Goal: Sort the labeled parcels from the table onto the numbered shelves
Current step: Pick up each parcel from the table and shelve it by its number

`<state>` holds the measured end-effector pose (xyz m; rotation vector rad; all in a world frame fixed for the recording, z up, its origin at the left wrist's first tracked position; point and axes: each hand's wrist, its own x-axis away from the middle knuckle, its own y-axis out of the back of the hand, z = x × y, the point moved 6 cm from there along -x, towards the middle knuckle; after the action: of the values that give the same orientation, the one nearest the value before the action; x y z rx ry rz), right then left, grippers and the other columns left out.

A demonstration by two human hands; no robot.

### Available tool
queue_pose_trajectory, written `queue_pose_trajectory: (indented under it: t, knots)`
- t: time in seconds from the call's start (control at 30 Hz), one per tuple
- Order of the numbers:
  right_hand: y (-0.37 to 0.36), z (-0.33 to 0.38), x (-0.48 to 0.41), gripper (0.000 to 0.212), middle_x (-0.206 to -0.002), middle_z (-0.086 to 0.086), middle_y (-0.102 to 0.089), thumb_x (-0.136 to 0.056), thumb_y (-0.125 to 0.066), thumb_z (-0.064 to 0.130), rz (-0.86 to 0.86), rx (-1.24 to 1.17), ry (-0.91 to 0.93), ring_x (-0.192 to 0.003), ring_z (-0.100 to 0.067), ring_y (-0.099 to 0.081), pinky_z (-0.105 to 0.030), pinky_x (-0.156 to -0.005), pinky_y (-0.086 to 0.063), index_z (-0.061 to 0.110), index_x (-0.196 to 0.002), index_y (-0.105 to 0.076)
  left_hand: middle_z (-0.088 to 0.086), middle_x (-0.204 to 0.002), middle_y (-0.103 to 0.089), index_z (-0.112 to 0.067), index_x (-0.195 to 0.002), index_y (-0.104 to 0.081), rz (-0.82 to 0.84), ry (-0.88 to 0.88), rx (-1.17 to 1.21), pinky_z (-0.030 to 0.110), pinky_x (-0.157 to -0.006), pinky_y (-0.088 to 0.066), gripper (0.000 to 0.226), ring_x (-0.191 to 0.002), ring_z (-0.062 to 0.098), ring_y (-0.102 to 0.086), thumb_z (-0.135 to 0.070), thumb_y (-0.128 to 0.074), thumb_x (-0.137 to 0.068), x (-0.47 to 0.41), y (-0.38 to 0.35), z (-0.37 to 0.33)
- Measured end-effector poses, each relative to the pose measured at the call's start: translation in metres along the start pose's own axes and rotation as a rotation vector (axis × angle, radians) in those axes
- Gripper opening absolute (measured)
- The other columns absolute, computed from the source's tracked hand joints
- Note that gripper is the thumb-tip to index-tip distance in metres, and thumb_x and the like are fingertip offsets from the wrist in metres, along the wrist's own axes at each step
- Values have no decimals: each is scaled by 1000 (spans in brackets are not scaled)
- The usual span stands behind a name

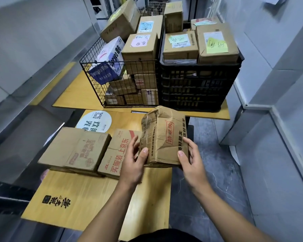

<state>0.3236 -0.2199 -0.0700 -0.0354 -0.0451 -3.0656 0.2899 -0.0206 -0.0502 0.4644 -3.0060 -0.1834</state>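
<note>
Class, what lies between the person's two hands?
A crumpled cardboard parcel, gripped by the left hand and right hand; the head view shows it.

This looks like a parcel sorting room: labelled cardboard parcels (141, 44) fill a wire basket (101, 79) and a black crate (196, 88) on the table (72, 95).

Wire basket (120, 81) left of crate (199, 88), touching.

Head-worn, forward-down, close over table (94, 189)
</note>
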Motion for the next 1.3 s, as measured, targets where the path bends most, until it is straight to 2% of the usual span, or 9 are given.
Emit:
queue_pose_trajectory:
  t: [0.23,0.4,0.5,0.6,0.7,0.87,1.03,1.17,1.3]
  knots:
    - [-12,9,-5,35,-144,15,-48,-97,-58,46,77,185,-29,-133,-4,-46,-42,-114,-40,61,-127,-50,-6,-135,-57,-44,-134,-48,-23,-95,65,51,-102,-48,56,-124,15,-56,-41,-68,-82,4,8,-13]
    - [-26,22,2,46,-135,12,-57,-88,-62,56,156,4,-49,-120,-5,-60,-40,-101,-53,53,-131,-45,-23,-134,-51,-49,-133,-44,-19,-233,-132,19,-100,-45,57,-124,-2,-51,-33,-66,-82,10,7,-28]
    - [-31,21,5,50,-132,12,-59,-85,-70,56,142,-41,-57,-122,-5,-58,-37,-100,-53,59,-127,-42,-18,-133,-53,-38,-140,-41,8,-220,-60,14,-89,-48,58,-119,-4,-54,-27,-62,-86,13,8,-32]
    - [-27,16,4,48,-130,3,-65,-86,-71,41,111,-166,-100,-122,-16,-61,-48,-102,-52,53,-126,-48,1,-121,-59,-32,-139,-43,15,-206,31,21,-88,-52,53,-105,-3,-61,-23,-55,-89,10,14,-35]
    - [-24,12,3,42,-126,-1,-68,-96,-65,23,94,-276,-159,-119,-21,-64,-52,-101,-52,44,-129,-50,3,-120,-60,-29,-134,-54,-67,-210,-57,32,-95,-53,47,-106,4,-62,-24,-58,-88,7,24,-27]
    - [-23,16,2,41,-115,-3,-73,-101,-52,11,109,-340,-188,-110,-25,-66,-45,-89,-55,27,-139,-47,-1,-132,-51,-39,-127,-55,-104,-181,-94,18,-95,-48,47,-119,1,-54,-42,-65,-81,13,30,-13]
    - [-29,22,5,43,-117,-3,-72,-102,-50,14,152,-252,-124,-110,-23,-67,-47,-90,-56,37,-137,-45,-8,-130,-60,-41,-128,-52,-89,-110,56,34,-97,-51,56,-116,6,-59,-43,-69,-76,20,35,-7]
    - [-39,35,1,57,-140,5,-54,-103,-51,11,218,14,37,-117,-13,-64,-43,-99,-54,61,-129,-48,-13,-125,-61,-46,-124,-52,-178,-139,-20,28,-94,-50,53,-112,3,-59,-44,-71,-74,24,52,-13]
    - [-57,43,-1,44,-133,27,-46,-101,-57,32,345,244,99,-120,5,-51,-26,-98,-51,66,-125,-47,-14,-129,-56,-52,-124,-52,-229,-153,-121,26,-93,-49,54,-118,2,-55,-50,-69,-73,29,75,-12]
